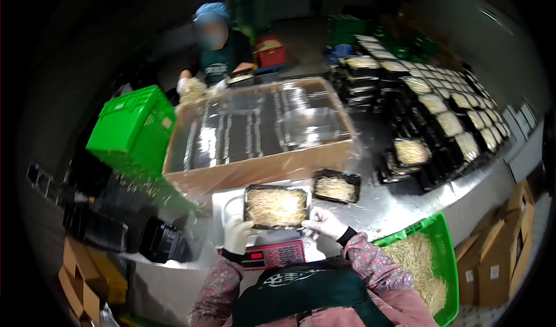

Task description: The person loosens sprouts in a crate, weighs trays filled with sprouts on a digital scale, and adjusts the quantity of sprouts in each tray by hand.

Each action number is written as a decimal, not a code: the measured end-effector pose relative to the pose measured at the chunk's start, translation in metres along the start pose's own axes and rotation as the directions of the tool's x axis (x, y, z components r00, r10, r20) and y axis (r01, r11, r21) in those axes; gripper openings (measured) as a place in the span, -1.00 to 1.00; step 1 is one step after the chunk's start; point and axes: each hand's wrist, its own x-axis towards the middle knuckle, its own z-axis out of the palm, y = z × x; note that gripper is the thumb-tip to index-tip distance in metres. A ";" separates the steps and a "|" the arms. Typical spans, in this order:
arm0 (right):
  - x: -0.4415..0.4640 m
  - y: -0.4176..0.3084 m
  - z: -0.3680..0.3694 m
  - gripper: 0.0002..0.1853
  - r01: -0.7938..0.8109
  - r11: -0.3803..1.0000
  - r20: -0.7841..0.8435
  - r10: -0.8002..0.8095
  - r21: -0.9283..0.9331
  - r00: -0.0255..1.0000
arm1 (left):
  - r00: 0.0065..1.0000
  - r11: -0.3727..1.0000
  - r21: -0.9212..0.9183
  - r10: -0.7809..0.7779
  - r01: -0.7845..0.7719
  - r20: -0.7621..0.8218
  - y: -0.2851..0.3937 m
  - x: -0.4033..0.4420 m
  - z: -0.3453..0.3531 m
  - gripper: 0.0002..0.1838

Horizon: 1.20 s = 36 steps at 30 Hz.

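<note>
A carton (260,174) blocks the space beyond the scale (285,255); a second tray (337,174) sits rightward. The packed tray (277,228), long axis left-to-right, is over the scale, near corners pinched by left hand (237,235) and right hand (326,223), fingers closed, partly hidden; contact beneath is unclear.

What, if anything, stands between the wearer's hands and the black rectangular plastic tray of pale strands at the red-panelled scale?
Nothing visible, beyond the white gloves on them. The left hand meets the tray at its lower left corner, the right hand at its lower right; another black plastic container lies to the right, not between.
</note>
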 end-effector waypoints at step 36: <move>-0.124 0.001 -0.310 -0.68 0.621 0.747 -0.934 0.002 0.239 0.357 | 0.992 0.947 0.320 -0.065 0.027 0.109 -0.017 0.014 0.104 -0.65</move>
